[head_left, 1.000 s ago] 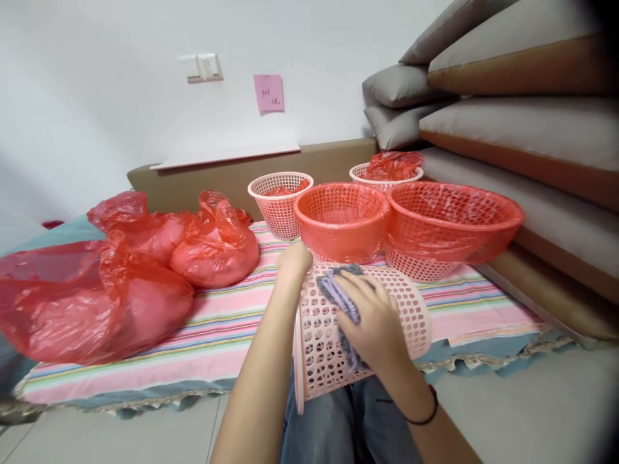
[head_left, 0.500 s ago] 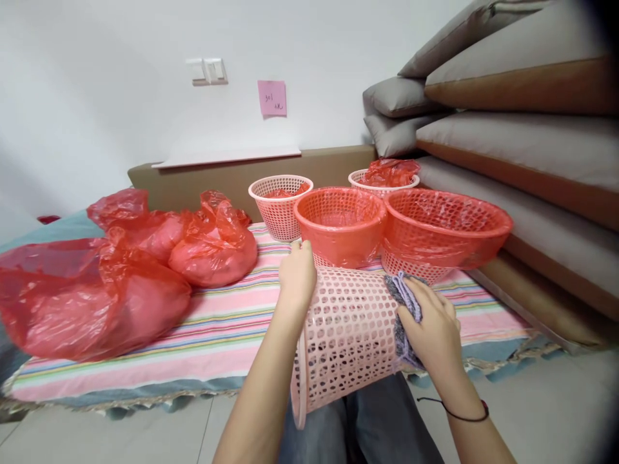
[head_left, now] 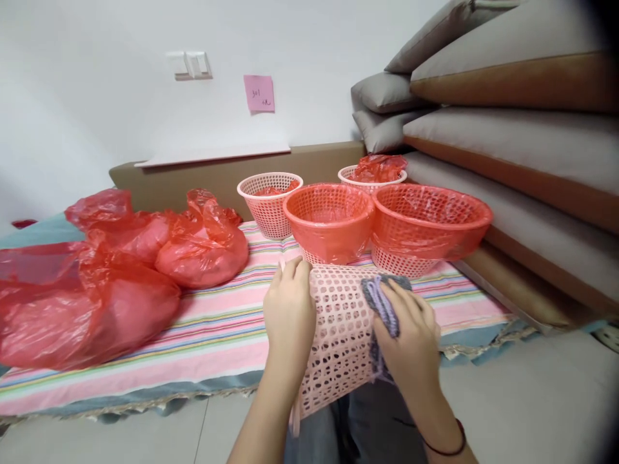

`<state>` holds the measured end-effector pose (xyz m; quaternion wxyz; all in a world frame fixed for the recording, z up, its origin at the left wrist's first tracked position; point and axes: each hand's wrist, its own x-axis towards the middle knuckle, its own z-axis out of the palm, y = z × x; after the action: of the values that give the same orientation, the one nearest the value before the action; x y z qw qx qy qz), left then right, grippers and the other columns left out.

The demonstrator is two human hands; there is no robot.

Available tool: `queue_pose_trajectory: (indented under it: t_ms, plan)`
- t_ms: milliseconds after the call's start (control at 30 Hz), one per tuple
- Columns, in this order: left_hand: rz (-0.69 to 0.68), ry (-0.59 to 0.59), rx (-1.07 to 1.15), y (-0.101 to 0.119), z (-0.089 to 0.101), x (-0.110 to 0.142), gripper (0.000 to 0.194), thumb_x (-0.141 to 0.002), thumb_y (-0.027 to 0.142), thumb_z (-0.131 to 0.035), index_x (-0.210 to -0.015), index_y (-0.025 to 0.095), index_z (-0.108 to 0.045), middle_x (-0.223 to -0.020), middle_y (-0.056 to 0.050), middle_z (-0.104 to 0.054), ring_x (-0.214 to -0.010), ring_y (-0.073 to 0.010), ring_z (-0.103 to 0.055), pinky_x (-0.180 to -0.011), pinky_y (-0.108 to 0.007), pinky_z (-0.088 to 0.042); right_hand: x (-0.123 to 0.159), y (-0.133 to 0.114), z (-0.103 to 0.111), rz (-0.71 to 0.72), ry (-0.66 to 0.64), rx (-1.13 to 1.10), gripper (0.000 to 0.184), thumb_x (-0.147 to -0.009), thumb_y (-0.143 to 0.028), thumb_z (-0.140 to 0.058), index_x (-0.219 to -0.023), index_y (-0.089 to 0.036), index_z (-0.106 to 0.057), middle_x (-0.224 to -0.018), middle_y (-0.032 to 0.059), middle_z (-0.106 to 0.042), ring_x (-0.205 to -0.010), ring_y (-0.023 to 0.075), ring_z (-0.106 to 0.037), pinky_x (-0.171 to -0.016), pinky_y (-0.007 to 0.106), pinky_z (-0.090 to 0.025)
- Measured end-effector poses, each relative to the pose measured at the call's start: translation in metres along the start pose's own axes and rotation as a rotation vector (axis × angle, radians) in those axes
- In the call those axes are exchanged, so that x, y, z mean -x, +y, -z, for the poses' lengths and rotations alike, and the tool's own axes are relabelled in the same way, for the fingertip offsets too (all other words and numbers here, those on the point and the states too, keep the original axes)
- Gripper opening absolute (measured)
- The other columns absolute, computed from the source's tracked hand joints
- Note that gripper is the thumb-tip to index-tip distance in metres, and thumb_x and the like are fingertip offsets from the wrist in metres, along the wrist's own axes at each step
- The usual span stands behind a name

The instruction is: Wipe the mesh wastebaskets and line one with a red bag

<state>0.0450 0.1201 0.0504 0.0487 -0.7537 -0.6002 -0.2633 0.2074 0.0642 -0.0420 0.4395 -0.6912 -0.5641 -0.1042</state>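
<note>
A pale pink perforated plastic basket (head_left: 338,328) lies tilted on its side above my lap, its wide rim toward the left. My left hand (head_left: 290,303) is closed around the rim at its upper edge. With my right hand (head_left: 409,328) I grip a grey and purple knitted cloth (head_left: 382,303) and press it against the basket's side near the base. The lower part of the cloth hangs down below my fingers. Part of the base is hidden behind my right hand.
Two red baskets (head_left: 329,219) wrapped in clear film stand behind, beside pink baskets (head_left: 271,200) holding red plastic. Filled red plastic bags (head_left: 97,309) lie left on the striped cloth (head_left: 217,328). Stacked grey-brown cushions (head_left: 507,148) rise at right. A pink note (head_left: 259,94) hangs on the wall.
My right hand and the cloth have moved left along the basket's side, away from the base edge. My left hand sits slightly lower, still at the rim. The view has shifted a little.
</note>
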Motion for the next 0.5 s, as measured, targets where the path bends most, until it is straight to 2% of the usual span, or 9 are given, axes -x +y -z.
queue_pose_trajectory:
  t_ms: [133,233,333,400,500]
  plan:
    - [-0.041,0.098,0.045,-0.001,-0.016,0.01,0.045,-0.08,-0.004,-0.038,-0.108,0.021,-0.063,-0.135,-0.007,-0.063,-0.131,-0.0295,-0.054,-0.098,-0.04,-0.052,0.009,-0.046,-0.005,0.191,-0.113,-0.138,0.048,-0.088,-0.024,-0.05,-0.136,-0.022,-0.054,-0.145,0.0052,-0.054,-0.13,0.0331,-0.041,-0.107,0.054,-0.036]
    - [-0.066,0.115,0.136,-0.015,-0.029,0.015,0.042,-0.081,-0.002,-0.04,-0.107,0.022,-0.063,-0.138,-0.007,-0.062,-0.132,-0.0269,-0.053,-0.1,-0.039,-0.051,0.017,-0.064,-0.01,0.252,-0.181,-0.18,0.051,-0.086,-0.019,-0.051,-0.137,-0.023,-0.054,-0.147,0.0038,-0.052,-0.13,0.033,-0.04,-0.106,0.053,-0.037]
    - [-0.03,0.1,0.257,-0.034,-0.038,0.014,0.043,-0.079,-0.001,-0.038,-0.108,0.021,-0.062,-0.145,-0.009,-0.055,-0.128,-0.0256,-0.056,-0.098,-0.039,-0.052,0.015,-0.054,-0.017,0.233,-0.197,-0.167,0.047,-0.086,-0.019,-0.053,-0.133,-0.025,-0.057,-0.144,0.0011,-0.055,-0.127,0.0308,-0.043,-0.107,0.05,-0.037]
    - [0.001,0.119,0.326,-0.043,-0.041,0.011,0.049,-0.077,-0.002,-0.037,-0.115,0.019,-0.059,-0.153,-0.011,-0.045,-0.138,-0.0252,-0.047,-0.103,-0.041,-0.05,0.007,-0.035,-0.023,0.193,-0.165,-0.113,0.046,-0.087,-0.022,-0.054,-0.132,-0.025,-0.058,-0.143,0.001,-0.056,-0.127,0.0312,-0.043,-0.107,0.052,-0.036]
    - [-0.005,0.151,0.436,-0.048,-0.046,0.005,0.057,-0.077,-0.003,-0.035,-0.126,0.019,-0.052,-0.158,-0.012,-0.037,-0.147,-0.0217,-0.033,-0.113,-0.044,-0.041,-0.011,0.002,-0.027,0.046,-0.095,-0.01,0.045,-0.088,-0.029,-0.054,-0.133,-0.025,-0.059,-0.141,0.003,-0.058,-0.124,0.0329,-0.044,-0.104,0.055,-0.037]
